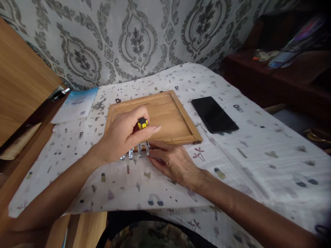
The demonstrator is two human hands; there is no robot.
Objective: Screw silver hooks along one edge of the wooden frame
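Closed around a screwdriver (142,123) with a black and yellow handle, my left hand (119,132) is over the near edge of a framed wooden panel (165,112). The tool's handle points up, and its tip is hard to make out. Along that near edge runs a row of silver metal hooks (140,151), partly covered by my left hand. The fingers of my right hand (177,162) press together against the rightmost hook. The panel lies flat on a white patterned cloth (248,165), with small dark fittings at its far edge.
To the panel's right lies a black phone or tablet (214,114). A blue and white booklet (76,105) rests at the left by a wooden surface. A patterned wall (137,38) rises behind the table, and dark red furniture (279,79) stands at the right.
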